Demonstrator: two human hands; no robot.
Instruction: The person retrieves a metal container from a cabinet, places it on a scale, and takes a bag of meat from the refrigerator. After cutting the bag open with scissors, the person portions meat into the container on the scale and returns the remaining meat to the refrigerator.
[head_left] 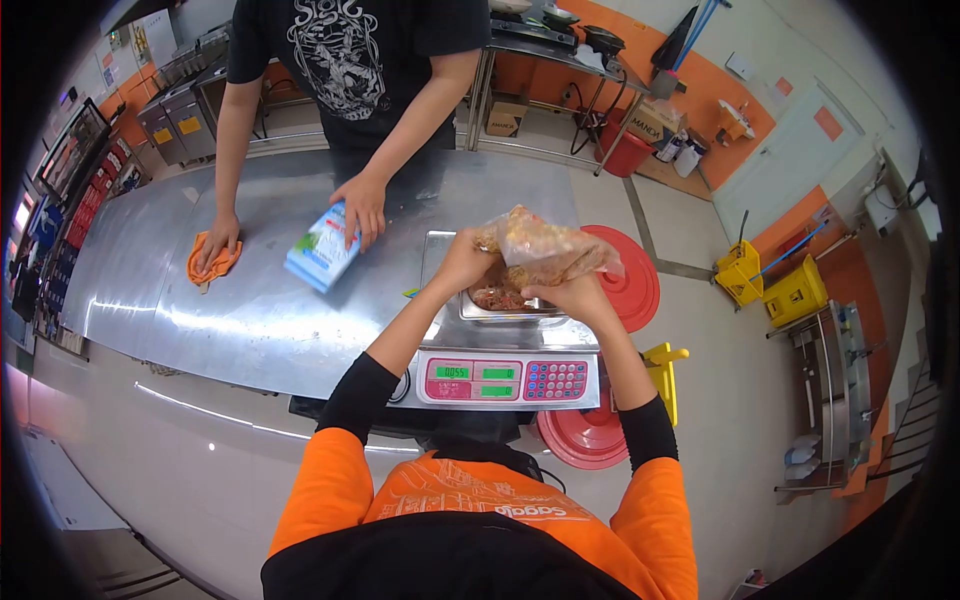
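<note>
My left hand [468, 260] and my right hand [572, 296] are both closed on a clear plastic bag [548, 246] of brownish, chunky food, one on each side. The bag is tilted above a metal tray [520, 313]. Some reddish-brown food [497, 299] shows in the tray, partly hidden by the bag and my right hand; its kind I cannot make out. The tray rests on a digital scale [508, 380] with a red panel. Its first display looks like 0.055, and the others show 0.
Across the steel table [130, 270], a co-worker's one hand presses an orange cloth [213, 258] down. The other holds a blue and white carton [326, 248]. Red lids [630, 275] are to the right of the table, and yellow mop buckets [738, 268] stand farther right.
</note>
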